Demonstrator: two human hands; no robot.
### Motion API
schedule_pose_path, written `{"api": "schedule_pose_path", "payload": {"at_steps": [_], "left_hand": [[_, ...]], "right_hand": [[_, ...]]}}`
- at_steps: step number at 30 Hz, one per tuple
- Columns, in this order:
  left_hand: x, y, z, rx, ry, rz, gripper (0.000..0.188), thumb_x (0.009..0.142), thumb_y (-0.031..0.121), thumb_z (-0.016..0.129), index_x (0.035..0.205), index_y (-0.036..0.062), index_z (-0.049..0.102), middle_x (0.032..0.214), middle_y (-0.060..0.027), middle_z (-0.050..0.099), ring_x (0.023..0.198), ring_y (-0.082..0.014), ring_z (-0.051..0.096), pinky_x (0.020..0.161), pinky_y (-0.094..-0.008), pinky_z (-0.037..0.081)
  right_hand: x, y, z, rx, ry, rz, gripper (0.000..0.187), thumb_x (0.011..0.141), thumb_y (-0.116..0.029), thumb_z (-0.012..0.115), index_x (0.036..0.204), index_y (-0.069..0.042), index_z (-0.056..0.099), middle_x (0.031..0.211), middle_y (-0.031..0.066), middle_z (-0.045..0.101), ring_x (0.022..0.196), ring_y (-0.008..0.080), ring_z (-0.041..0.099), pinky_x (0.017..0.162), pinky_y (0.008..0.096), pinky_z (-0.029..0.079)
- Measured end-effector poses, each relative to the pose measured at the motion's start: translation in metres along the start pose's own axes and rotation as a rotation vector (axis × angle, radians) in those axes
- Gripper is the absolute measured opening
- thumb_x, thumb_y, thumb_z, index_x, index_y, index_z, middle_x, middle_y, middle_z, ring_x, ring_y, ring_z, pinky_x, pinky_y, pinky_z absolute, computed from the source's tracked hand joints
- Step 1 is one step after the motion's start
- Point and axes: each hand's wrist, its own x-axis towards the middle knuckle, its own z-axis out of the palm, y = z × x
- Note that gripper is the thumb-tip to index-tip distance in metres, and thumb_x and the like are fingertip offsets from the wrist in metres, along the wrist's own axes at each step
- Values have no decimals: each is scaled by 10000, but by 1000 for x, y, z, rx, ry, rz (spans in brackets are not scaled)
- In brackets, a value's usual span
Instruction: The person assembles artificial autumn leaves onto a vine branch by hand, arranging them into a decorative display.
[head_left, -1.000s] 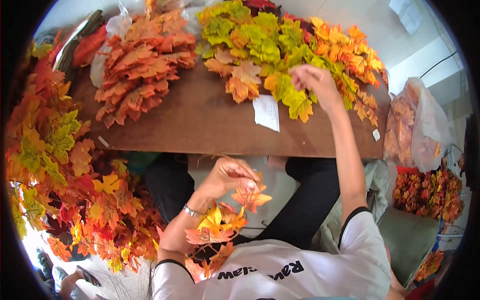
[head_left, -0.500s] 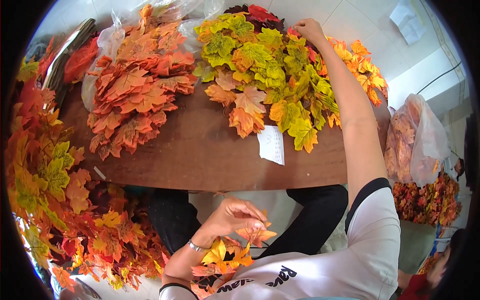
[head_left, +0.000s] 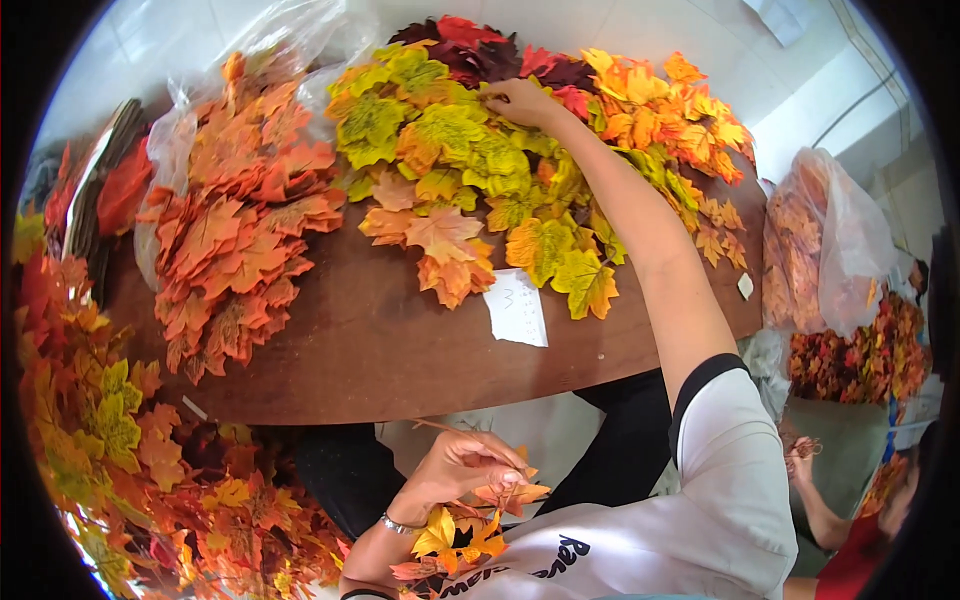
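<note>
Low in front of my body, my left hand [head_left: 465, 468] is closed in a pinch on a leaf garland [head_left: 450, 540] with a thin brown stem and yellow and orange artificial maple leaves. Part of that garland hangs below my wrist against my shirt. My right arm reaches over the table. My right hand [head_left: 522, 104] rests at the far side of a heap of yellow-green artificial maple leaves [head_left: 470, 145], its fingertips closed on a leaf there. Dark red leaves [head_left: 480, 55] lie just beyond it, and orange-yellow leaves [head_left: 670, 110] lie to its right.
Orange-red leaves [head_left: 225, 230] are stacked at the left of the brown table [head_left: 390, 350]. A white paper slip [head_left: 516, 308] lies near the front. Finished-looking garlands [head_left: 110, 420] hang at far left. A plastic bag [head_left: 830, 240] stands right; a co-worker's hand [head_left: 800, 460] shows below it.
My right hand has moved left and nearer, from the red leaves to the yellow-green heap. My left hand keeps its pinch on the garland. The view has shifted, and a co-worker's hand now shows.
</note>
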Motion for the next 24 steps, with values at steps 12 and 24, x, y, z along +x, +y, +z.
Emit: {"api": "schedule_pose_path", "payload": {"at_steps": [12,24], "left_hand": [[0,-4,-2,-10,1,-47,119,706,-50,641,815,-79,605,755,-141,617,660,-166,601,592,-239,487],[17,-12,10,-64,28,-9,158,656,-65,667,802,-87,609,712,-178,605,614,-197,607,546,-261,518]], "right_hand": [[-37,85,-42,-92,34,602,538,683,-559,538,821,-47,627,818,135,615,818,261,588,697,373,469],[-34,130,-14,248,666,688,164,561,-199,621,706,-150,680,754,92,639,704,259,613,702,313,479]]}}
